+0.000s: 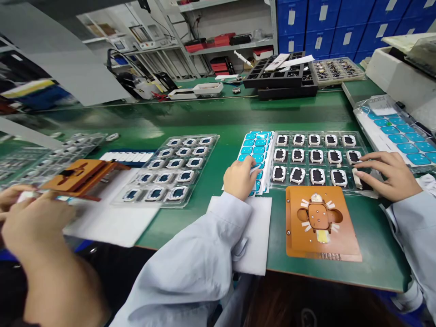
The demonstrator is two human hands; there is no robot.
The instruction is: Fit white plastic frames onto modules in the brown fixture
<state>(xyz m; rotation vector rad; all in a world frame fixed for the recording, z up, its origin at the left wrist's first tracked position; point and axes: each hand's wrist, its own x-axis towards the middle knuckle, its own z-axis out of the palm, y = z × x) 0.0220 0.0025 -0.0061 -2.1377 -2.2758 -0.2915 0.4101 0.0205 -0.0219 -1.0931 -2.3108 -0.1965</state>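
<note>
Hands: your two hands are well apart, both reaching over the green worktop (238, 111).
Left hand: your left hand (239, 178) rests at the blue sticker sheets (252, 143), fingers curled; a pale bit shows at the fingertips, but whether it is pinched you cannot tell from this view.
Right hand: your right hand (391, 176) has its fingertips at the right-end cases (353, 157) of the middle and bottom rows; a firm grip cannot be told.
Clear tray: the tray (361, 141) sits just right of the sheets, with white-rimmed cases in three rows.
Orange plate: the plate (318, 217) lies flat before the tray, nearer you, between your forearms.
White pad: the pad (259, 236) lies partly under your left sleeve (204, 240).
Left neighbour: a co-worker's hands (34, 215), blurred, are beside a raised orange stand (83, 175); a second tray (208, 151) of cases lies between you.
Rear: black compartment trays (255, 81) stand along the back.
</note>
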